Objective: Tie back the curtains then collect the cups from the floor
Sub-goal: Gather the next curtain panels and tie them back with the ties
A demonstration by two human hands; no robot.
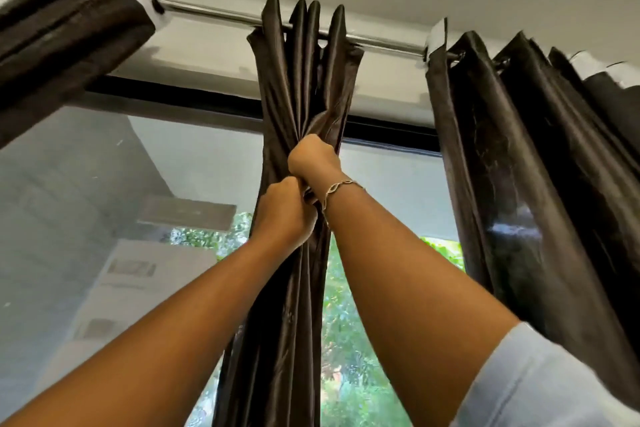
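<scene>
A wide window (166, 184) fills most of the view, seen from below, with trees behind its glass. Three dark, glossy panels hang from a metal rod (214, 12). The right curtain (519, 166) spreads in loose folds, and the left curtain (69, 28) is bunched at the upper corner. The middle curtain (298, 305) is gathered into a narrow column in front of the glass.

Both hands are clenched on that column, one just above the other. The right hand (313, 158) is the higher, its fingers curled tight into the fabric. The left hand (287, 211) grips just below, close against the right wrist, where a thin bracelet (341, 185) sits. A pale sleeve (536, 374) covers the right upper arm.

The tying looks to be in its first part. The middle panel is bunched, but no band or finished knot shows, and I cannot tell whether the cloth itself is being knotted. The side panels hang unfastened. The cups and the floor are out of view, so the collecting seems wholly left to do
</scene>
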